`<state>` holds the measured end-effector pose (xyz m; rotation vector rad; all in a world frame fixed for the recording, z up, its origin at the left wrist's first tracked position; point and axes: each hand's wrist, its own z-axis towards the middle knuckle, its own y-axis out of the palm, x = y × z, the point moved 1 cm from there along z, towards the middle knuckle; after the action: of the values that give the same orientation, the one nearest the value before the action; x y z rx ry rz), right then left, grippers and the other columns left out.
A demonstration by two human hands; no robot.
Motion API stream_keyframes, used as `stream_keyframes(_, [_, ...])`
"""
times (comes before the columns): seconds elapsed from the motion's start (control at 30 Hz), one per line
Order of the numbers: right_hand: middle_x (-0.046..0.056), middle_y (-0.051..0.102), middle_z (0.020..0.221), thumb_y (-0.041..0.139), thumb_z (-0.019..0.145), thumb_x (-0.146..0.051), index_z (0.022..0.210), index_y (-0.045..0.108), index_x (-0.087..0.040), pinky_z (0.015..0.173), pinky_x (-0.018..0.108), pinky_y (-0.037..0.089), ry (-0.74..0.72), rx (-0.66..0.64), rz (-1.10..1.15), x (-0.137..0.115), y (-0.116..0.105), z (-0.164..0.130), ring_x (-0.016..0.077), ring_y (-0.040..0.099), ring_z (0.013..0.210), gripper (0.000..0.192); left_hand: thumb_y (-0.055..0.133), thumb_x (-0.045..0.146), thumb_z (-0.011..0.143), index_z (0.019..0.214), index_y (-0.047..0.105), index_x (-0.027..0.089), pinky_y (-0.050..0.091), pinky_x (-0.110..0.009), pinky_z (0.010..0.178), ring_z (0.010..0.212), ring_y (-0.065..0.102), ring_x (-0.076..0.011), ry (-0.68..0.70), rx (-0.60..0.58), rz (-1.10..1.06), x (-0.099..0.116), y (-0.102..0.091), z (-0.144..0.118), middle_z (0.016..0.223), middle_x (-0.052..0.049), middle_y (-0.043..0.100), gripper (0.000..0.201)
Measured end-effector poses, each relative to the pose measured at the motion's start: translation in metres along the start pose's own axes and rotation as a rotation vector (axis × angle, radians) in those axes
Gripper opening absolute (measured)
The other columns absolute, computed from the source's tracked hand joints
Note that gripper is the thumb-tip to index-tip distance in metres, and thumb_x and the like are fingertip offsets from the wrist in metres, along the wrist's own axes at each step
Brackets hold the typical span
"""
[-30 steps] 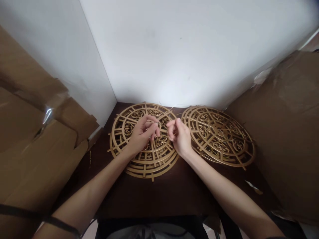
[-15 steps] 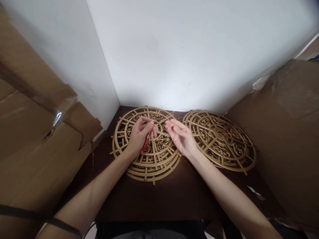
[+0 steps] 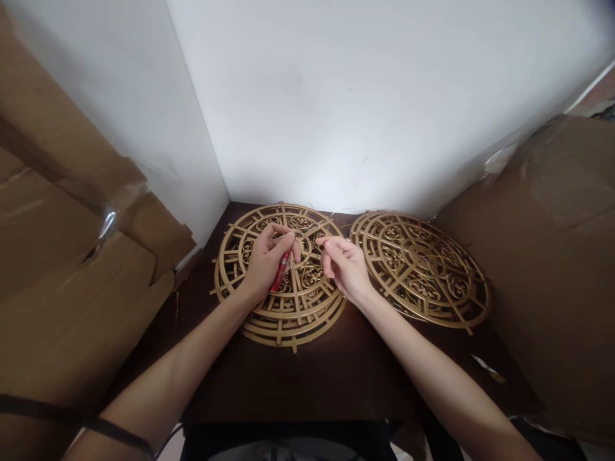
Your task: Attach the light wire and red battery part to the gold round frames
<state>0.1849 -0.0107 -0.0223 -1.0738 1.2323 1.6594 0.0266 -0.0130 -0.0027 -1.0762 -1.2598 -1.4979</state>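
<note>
From the head camera I see my left hand clamped on a red tube above the stack of gold discs. My right hand pinches a thin wire just right of it — the wire is too fine to trace. The stack sits on a dark table in a white corner; another gold disc lies to its right. Cardboard boxes crowd both sides — little room.
</note>
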Motion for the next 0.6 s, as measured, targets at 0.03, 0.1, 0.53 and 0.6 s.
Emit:
stream_keyframes(0.03, [-0.007, 0.052, 0.041, 0.064, 0.080, -0.040, 0.089, 0.068, -0.017, 0.035, 0.016, 0.031, -0.017, -0.006, -0.042, 0.001, 0.001, -0.001, 0.0048, 0.040, 0.033, 0.025, 0.061, 0.034, 0.080, 0.085, 0.046, 0.018, 0.028, -0.016, 0.036, 0.034, 0.038, -0.0044, 0.001, 0.002, -0.001, 0.000, 0.000, 0.000, 0.054, 0.004, 0.059, 0.022])
stream_keyframes(0.1, [-0.007, 0.051, 0.039, 0.062, 0.081, -0.041, 0.086, 0.069, -0.017, 0.035, 0.017, 0.031, -0.042, -0.019, -0.119, 0.002, 0.002, -0.002, 0.0050, 0.039, 0.032, 0.025, 0.061, 0.035, 0.080, 0.085, 0.046, 0.019, 0.027, -0.016, 0.035, 0.033, 0.038, -0.0044, -0.001, 0.005, -0.002, 0.000, 0.000, 0.000, 0.054, 0.004, 0.059, 0.023])
stream_keyframes(0.53, [-0.005, 0.052, 0.046, 0.061, 0.082, -0.027, 0.077, 0.070, -0.018, 0.042, 0.022, 0.035, -0.347, -0.077, -0.497, -0.006, 0.013, -0.022, 0.0072, 0.043, 0.039, 0.013, 0.060, 0.034, 0.081, 0.083, 0.044, 0.018, 0.031, -0.016, 0.035, 0.033, 0.042, -0.0051, 0.004, 0.077, 0.009, -0.001, -0.001, 0.000, 0.055, 0.005, 0.060, 0.023])
stream_keyframes(0.6, [-0.004, 0.055, 0.049, 0.062, 0.081, -0.025, 0.077, 0.071, -0.019, 0.046, 0.024, 0.038, -0.495, -0.100, -0.616, -0.006, 0.016, -0.025, 0.0088, 0.046, 0.044, 0.011, 0.061, 0.034, 0.081, 0.083, 0.044, 0.018, 0.033, -0.016, 0.036, 0.034, 0.043, -0.0049, 0.013, 0.099, 0.029, -0.001, -0.001, 0.000, 0.055, 0.005, 0.059, 0.023])
